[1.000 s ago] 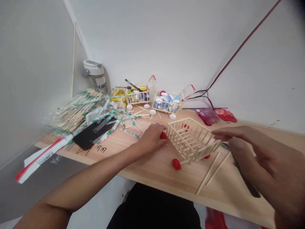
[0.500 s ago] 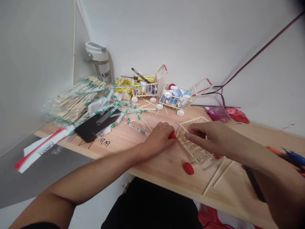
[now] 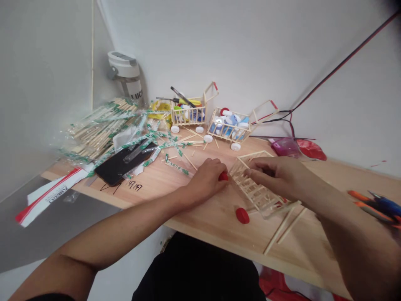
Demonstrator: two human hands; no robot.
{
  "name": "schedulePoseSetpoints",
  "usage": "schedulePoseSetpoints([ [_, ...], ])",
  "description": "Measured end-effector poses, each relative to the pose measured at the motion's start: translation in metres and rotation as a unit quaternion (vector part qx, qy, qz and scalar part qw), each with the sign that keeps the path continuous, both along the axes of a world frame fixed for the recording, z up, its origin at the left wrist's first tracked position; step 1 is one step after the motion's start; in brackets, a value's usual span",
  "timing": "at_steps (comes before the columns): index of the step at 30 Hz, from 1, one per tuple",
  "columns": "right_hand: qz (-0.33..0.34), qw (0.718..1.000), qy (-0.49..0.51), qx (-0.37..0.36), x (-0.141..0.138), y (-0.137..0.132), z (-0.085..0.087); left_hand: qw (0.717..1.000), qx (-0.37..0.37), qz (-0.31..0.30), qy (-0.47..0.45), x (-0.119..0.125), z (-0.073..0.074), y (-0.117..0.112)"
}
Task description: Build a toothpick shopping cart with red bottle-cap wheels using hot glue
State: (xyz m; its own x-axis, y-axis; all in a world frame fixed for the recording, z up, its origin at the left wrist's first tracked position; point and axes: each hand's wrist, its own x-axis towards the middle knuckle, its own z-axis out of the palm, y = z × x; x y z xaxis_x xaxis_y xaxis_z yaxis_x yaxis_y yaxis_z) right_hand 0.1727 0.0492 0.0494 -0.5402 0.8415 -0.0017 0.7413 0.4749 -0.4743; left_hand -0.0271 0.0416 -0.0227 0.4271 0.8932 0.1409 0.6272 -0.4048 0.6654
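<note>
A small basket built of wooden sticks (image 3: 260, 194) stands on the wooden table (image 3: 203, 213), with red bottle-cap wheels. My left hand (image 3: 208, 177) is closed on the front red cap wheel (image 3: 223, 176) at the basket's left end. From above, my right hand (image 3: 275, 173) grips the basket's upper rim with bent fingers. Another red cap wheel (image 3: 242, 215) shows at the basket's near side. Two loose wooden sticks (image 3: 282, 230) lie to the right of it.
Two finished stick carts (image 3: 230, 125) filled with bottle caps and pens stand by the wall. Wrapped chopsticks (image 3: 100, 129), a black phone (image 3: 120, 165), a water bottle (image 3: 125, 77), a pink container (image 3: 283, 148), cables and pens (image 3: 376, 202) lie around.
My right hand moved left from the basket's right end and took hold of its upper rim. The left hand stayed on the red cap wheel. The camera shifted slightly.
</note>
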Motion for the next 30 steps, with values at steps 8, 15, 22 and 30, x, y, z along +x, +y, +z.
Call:
schedulePoseSetpoints([
  [8, -0.014, 1.000, 0.009, -0.007, 0.003, 0.000, -0.003, 1.000, -0.003, 0.005, -0.002, -0.001, 0.008, -0.002],
  [15, -0.016, 0.999, 0.035, -0.031, 0.007, -0.001, -0.004, 0.999, 0.030, -0.013, -0.005, -0.001, -0.001, -0.001],
  [22, -0.018, 1.000, 0.016, -0.013, 0.001, -0.003, 0.007, 0.999, 0.044, -0.004, -0.002, -0.001, -0.004, -0.001],
  [30, -0.110, 0.969, 0.025, 0.218, 0.037, -0.039, 0.033, 0.999, 0.053, 0.006, -0.011, -0.001, -0.003, -0.003],
])
